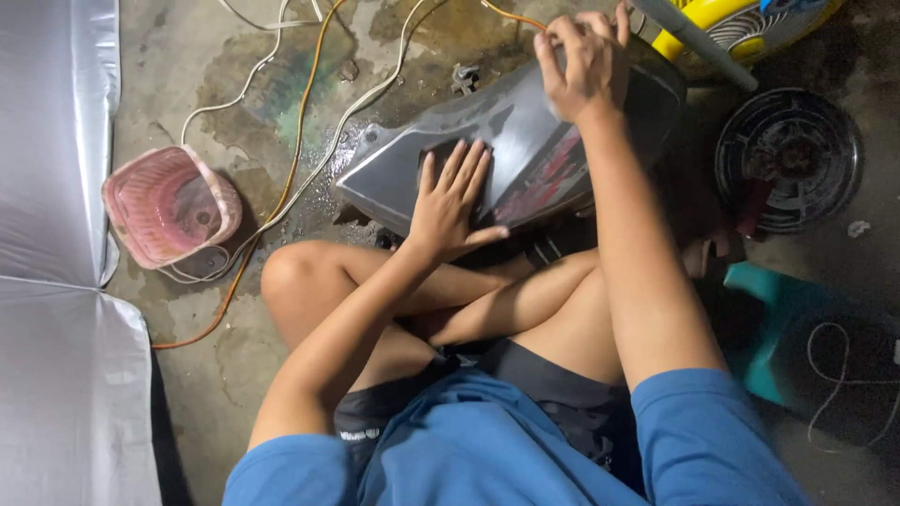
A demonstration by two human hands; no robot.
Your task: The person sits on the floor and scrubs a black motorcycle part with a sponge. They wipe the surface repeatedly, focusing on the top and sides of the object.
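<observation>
A dark glossy body panel is steadied over the knees by two bare hands on a stained concrete floor.

At the far left a silver sheet is draped; just beside it a pink basket is seen on the floor, with white and orange cables trailed past it. The left hand is laid flat and open on the panel's lower middle, fingers spread. The right hand is curled closed over the panel's upper edge, gripping it. Further right, a yellow fan is seen at the top edge, a round black fan grille is laid on the floor, and a teal stool is placed below it.
</observation>
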